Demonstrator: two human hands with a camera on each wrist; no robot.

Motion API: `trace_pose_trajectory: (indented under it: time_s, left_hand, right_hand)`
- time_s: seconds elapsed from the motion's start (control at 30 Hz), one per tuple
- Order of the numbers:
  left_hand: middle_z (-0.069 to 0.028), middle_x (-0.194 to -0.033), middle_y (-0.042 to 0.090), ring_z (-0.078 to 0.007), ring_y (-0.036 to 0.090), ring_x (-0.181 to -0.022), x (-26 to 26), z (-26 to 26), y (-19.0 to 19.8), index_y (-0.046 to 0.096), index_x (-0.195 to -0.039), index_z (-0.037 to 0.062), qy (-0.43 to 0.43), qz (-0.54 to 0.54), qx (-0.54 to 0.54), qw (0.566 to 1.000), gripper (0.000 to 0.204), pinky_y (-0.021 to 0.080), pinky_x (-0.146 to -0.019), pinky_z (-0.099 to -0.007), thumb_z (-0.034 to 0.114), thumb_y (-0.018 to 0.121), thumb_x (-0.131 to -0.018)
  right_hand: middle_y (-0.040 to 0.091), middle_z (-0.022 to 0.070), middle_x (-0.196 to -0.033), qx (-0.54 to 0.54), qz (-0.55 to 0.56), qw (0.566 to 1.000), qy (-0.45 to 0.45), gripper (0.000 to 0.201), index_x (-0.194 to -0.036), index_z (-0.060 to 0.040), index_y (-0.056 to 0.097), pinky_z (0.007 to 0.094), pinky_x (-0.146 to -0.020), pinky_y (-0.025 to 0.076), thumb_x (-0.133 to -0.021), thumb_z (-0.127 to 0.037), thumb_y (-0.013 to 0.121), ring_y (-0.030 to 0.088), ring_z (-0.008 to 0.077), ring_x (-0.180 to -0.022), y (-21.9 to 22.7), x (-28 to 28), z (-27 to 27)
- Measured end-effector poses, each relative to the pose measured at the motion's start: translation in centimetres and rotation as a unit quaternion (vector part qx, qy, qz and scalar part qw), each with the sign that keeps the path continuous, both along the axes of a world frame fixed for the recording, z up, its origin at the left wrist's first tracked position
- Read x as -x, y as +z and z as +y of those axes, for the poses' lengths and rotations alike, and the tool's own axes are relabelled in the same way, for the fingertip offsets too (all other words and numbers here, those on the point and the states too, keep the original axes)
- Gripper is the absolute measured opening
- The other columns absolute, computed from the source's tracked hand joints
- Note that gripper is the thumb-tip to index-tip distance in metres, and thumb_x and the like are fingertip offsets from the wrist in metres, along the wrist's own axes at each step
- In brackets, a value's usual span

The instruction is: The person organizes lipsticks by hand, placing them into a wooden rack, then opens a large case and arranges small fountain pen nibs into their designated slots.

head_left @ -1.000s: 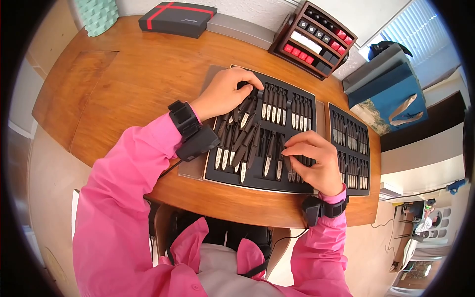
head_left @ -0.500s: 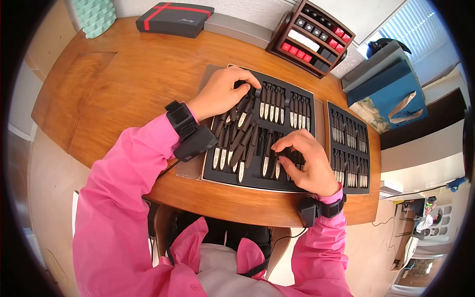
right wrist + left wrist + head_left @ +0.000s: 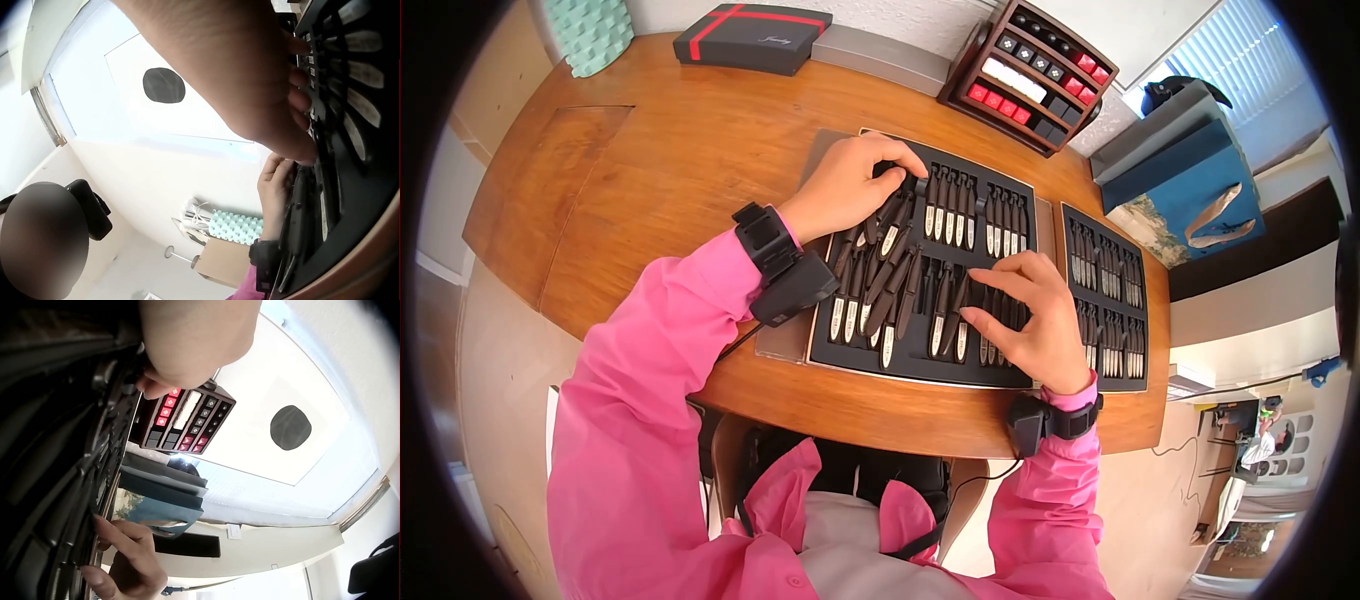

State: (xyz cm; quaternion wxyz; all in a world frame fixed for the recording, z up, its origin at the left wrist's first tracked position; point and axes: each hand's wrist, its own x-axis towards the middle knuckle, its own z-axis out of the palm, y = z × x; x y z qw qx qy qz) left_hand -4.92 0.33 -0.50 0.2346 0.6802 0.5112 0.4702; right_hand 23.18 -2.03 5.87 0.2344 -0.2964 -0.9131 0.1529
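Slim dark brown pieces with pale printed ends fill a black compartmented tray (image 3: 880, 372). On the tray's left side, several pieces (image 3: 890, 290) lie in a loose, crossed heap. My right hand (image 3: 1032, 318) hovers over the lower right part, thumb and index finger spread apart. Just left of those fingertips, a slanted dark piece (image 3: 954, 312) crosses others in the lower middle compartment. My left hand (image 3: 855, 185) rests at the tray's upper left, fingers loosely bent, with a gap between thumb and index; pieces beneath it are partly hidden.
A second tray of similar pieces (image 3: 1107, 305) lies to the right. Behind stand a wooden rack of small boxes (image 3: 1032, 75) and a blue paper bag (image 3: 1185, 190). A black box with red ribbon (image 3: 750, 38) and a mint vase (image 3: 587, 35) sit at the back left.
My right hand shifted left over the lower middle compartment, then drew back right with thumb and index apart. A dark piece now lies slanted there. My left hand stayed in place.
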Motion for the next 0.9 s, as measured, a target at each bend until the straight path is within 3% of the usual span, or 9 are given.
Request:
trace_pose_trajectory:
  time_s: [0.27, 0.33, 0.5, 0.67, 0.73, 0.9]
  left_hand:
    - [-0.0082, -0.108, 0.071, -0.0231, 0.063, -0.107, 0.0, 0.0, -0.1, 0.074, -0.104, 0.0047, 0.001, -0.001, -0.001, 1.000, 0.020, 0.048, -0.095, -0.0346, -0.002, 0.060, -0.092]
    - [-0.0064, -0.099, 0.072, -0.0217, 0.059, -0.088, -0.1, 0.3, -0.5, 0.075, -0.100, 0.0091, 0.004, -0.010, -0.064, 0.998, 0.020, 0.048, -0.076, -0.0334, 0.001, 0.060, -0.090]
    - [-0.0061, -0.100, 0.073, -0.0213, 0.059, -0.088, 0.0, 0.3, -0.6, 0.075, -0.100, 0.0090, 0.004, -0.013, -0.055, 0.998, 0.020, 0.048, -0.077, -0.0335, 0.001, 0.060, -0.090]
    - [-0.0061, -0.099, 0.073, -0.0213, 0.059, -0.088, 0.0, 0.3, -0.6, 0.075, -0.100, 0.0089, -0.001, -0.015, -0.064, 0.998, 0.020, 0.048, -0.077, -0.0333, 0.001, 0.060, -0.091]
    - [-0.0081, -0.106, 0.071, -0.0228, 0.062, -0.106, 0.0, 0.0, 0.0, 0.074, -0.103, 0.0046, -0.001, -0.002, -0.009, 1.000, 0.020, 0.047, -0.096, -0.0345, -0.002, 0.060, -0.091]
    - [-0.0081, -0.107, 0.071, -0.0227, 0.063, -0.107, 0.0, 0.0, 0.0, 0.074, -0.104, 0.0047, 0.001, -0.001, -0.005, 1.000, 0.020, 0.047, -0.096, -0.0345, -0.002, 0.060, -0.091]
  right_hand:
    - [0.062, 0.0074, -0.102, 0.005, -0.006, 0.999, 0.040, 0.042, -0.110, -0.0034, 0.075, 0.0373, -0.081, 0.050, -0.072, -0.017, 0.088, 0.057, 0.0245, -0.089, -1.0, 0.2, 0.2]
    - [0.062, 0.0073, -0.103, 0.004, -0.005, 0.999, 0.041, 0.042, -0.110, -0.0034, 0.075, 0.0373, -0.082, 0.049, -0.072, -0.016, 0.088, 0.056, 0.0244, -0.089, -1.0, 0.3, 0.2]
    - [0.062, 0.0082, -0.106, 0.000, -0.014, 0.999, 0.043, 0.046, -0.112, -0.0033, 0.074, 0.0386, -0.083, 0.049, -0.072, -0.018, 0.088, 0.057, 0.0254, -0.090, -1.0, 0.4, 0.2]
    - [0.060, 0.0123, -0.111, -0.017, -0.018, 0.999, 0.026, 0.059, -0.122, -0.0023, 0.069, 0.0411, -0.088, 0.049, -0.071, -0.026, 0.089, 0.057, 0.0313, -0.102, -1.0, 0.5, 0.0]
    - [0.059, 0.0126, -0.111, -0.023, -0.026, 0.999, 0.021, 0.059, -0.122, -0.0021, 0.069, 0.0412, -0.089, 0.049, -0.072, -0.026, 0.088, 0.057, 0.0321, -0.104, -0.8, 0.4, 0.0]
    - [0.059, 0.0134, -0.112, -0.024, -0.030, 0.999, 0.021, 0.058, -0.122, -0.0020, 0.069, 0.0416, -0.090, 0.049, -0.073, -0.027, 0.088, 0.057, 0.0334, -0.105, -1.2, 0.5, 0.1]
